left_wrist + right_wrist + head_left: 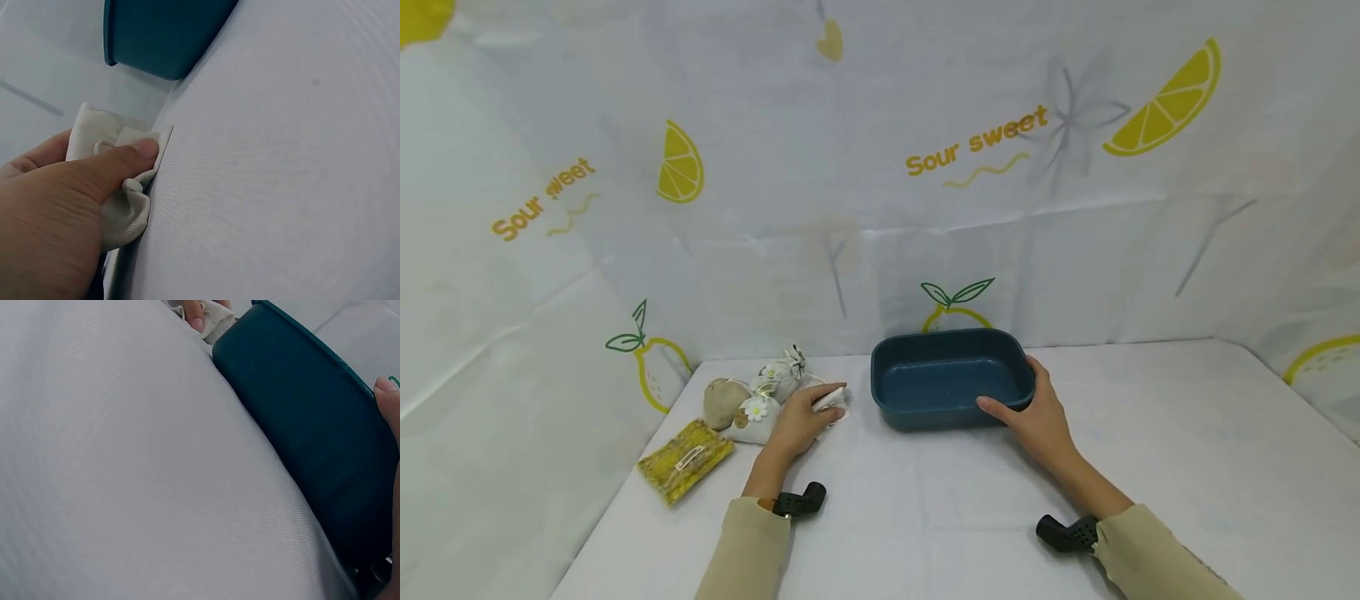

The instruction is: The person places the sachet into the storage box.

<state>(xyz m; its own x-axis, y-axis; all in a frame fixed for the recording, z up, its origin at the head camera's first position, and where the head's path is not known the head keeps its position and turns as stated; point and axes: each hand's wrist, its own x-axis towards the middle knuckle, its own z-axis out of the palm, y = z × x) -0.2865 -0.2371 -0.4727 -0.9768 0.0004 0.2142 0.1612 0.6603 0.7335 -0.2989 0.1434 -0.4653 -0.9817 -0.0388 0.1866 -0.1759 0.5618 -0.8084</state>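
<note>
My left hand (797, 423) pinches a small off-white cloth pouch (94, 128) with a cord; the thumb presses on its gathered fabric, close against the white tabletop. In the head view this pouch lies left of a dark teal rectangular basin (951, 418), which stands upright on the table with nothing inside. My right hand (1045, 425) grips the basin's right end, thumb at the front rim and fingers round the far side. Left of my left hand sit a white sachet with a daisy (752, 422), a tan sachet (722, 403) and a tied sachet (784, 377).
A yellow patterned packet (687, 461) lies at the table's left edge, in front of the sachets. Behind the table hangs a white cloth (790, 275) printed with lemons and lettering. Black wrist cameras (801, 500) are strapped to both wrists.
</note>
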